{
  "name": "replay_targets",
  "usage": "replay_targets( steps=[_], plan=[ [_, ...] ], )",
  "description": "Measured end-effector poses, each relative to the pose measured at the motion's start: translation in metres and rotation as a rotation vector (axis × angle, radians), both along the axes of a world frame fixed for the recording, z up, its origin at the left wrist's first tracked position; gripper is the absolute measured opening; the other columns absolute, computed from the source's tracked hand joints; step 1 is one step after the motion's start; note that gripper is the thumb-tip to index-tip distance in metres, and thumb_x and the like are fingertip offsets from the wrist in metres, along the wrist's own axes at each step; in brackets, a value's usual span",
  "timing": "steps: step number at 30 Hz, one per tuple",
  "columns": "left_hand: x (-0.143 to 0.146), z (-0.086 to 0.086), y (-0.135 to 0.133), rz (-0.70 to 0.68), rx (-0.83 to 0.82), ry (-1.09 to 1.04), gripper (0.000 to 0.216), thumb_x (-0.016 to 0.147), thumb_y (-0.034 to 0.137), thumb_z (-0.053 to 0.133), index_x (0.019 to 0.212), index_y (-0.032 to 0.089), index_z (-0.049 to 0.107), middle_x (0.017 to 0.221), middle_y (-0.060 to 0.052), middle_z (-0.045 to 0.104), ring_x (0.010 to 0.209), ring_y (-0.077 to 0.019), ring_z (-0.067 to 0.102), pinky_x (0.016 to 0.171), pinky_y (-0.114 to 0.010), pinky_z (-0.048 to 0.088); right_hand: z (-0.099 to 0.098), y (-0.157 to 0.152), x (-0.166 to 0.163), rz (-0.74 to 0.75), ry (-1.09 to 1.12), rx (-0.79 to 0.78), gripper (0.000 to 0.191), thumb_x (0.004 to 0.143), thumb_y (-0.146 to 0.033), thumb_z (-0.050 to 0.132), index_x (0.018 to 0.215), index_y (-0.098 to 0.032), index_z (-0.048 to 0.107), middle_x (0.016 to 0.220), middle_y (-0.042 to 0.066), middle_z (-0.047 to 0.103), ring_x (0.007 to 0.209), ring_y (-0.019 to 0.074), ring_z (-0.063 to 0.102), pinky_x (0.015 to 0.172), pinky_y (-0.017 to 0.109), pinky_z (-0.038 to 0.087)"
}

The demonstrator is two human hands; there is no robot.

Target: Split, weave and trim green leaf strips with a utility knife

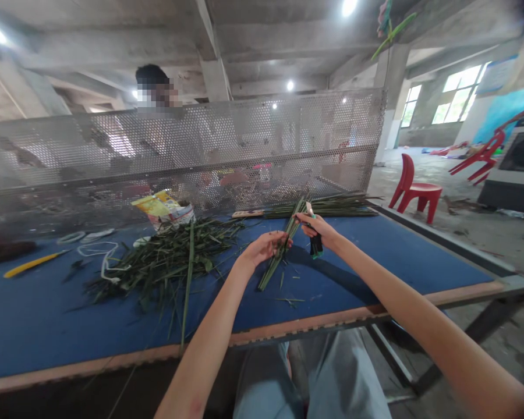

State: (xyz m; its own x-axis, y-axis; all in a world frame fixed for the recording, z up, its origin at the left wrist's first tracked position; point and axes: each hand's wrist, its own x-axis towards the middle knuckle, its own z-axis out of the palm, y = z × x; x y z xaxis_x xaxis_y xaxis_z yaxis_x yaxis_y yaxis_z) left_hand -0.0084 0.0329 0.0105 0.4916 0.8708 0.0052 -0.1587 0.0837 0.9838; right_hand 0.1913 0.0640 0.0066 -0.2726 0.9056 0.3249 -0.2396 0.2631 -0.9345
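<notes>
Looking down over two bare forearms at a long blue-topped bench [419,262], a seated person works with both hands near its middle. The left hand [264,247] is closed, its fingers [283,240] pinching a narrow bundle of green leaves [286,247]. The bundle slants across the front of the person, its lower end angled down toward the blue surface and its upper end reaching the right hand [318,228]. That hand is also closed, curled around the top of the bundle and a small black-handled tool [315,245], whose pale tip sticks up above the fingers.

Just left of the hands lies a loose heap of cut green leaves [166,262]. Beyond the hands, a long bunch of green stalks [323,205] lies along the far edge, and a crumpled printed bag [163,209] sits near the heap. Farther left are a yellow-bladed tool [32,265] and a white cord [105,256]. A perforated metal screen [227,139] rises behind the bench, with another person [148,75] beyond it. A red plastic chair [414,189] stands on the floor to the right.
</notes>
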Motion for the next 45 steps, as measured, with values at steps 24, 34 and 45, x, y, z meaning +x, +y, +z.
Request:
replay_targets(
  steps=[24,34,45],
  plan=[
    [0.011,-0.005,0.001,0.269,0.204,0.130,0.041,0.057,0.038,0.078,0.089,0.013,0.070,0.065,-0.003,0.067,0.060,-0.0123,0.057,0.064,-0.026,0.042,-0.002,-0.004,-0.008,-0.082,0.011,0.001,0.034,0.065,-0.044,0.072,0.082,-0.015,0.064,0.078,0.003,0.067,0.036,0.0008,0.026,0.035,0.023,0.018],
    [0.012,-0.006,-0.002,0.204,0.233,0.174,0.038,0.062,0.040,0.075,0.087,0.011,0.072,0.064,-0.005,0.068,0.063,-0.0138,0.057,0.066,-0.027,0.042,-0.001,-0.004,-0.008,-0.055,-0.028,0.046,0.030,0.068,-0.043,0.072,0.080,-0.017,0.063,0.047,-0.008,0.042,0.036,0.0032,0.025,0.036,0.023,0.017],
    [0.012,-0.005,0.002,0.179,0.123,0.098,0.034,0.062,0.037,0.075,0.086,0.014,0.070,0.060,-0.001,0.065,0.056,-0.0114,0.056,0.059,-0.024,0.041,-0.002,-0.003,-0.007,-0.051,-0.033,0.046,0.032,0.070,-0.043,0.070,0.085,-0.015,0.063,0.042,-0.010,0.036,0.036,0.0039,0.024,0.037,0.023,0.017]
  ],
)
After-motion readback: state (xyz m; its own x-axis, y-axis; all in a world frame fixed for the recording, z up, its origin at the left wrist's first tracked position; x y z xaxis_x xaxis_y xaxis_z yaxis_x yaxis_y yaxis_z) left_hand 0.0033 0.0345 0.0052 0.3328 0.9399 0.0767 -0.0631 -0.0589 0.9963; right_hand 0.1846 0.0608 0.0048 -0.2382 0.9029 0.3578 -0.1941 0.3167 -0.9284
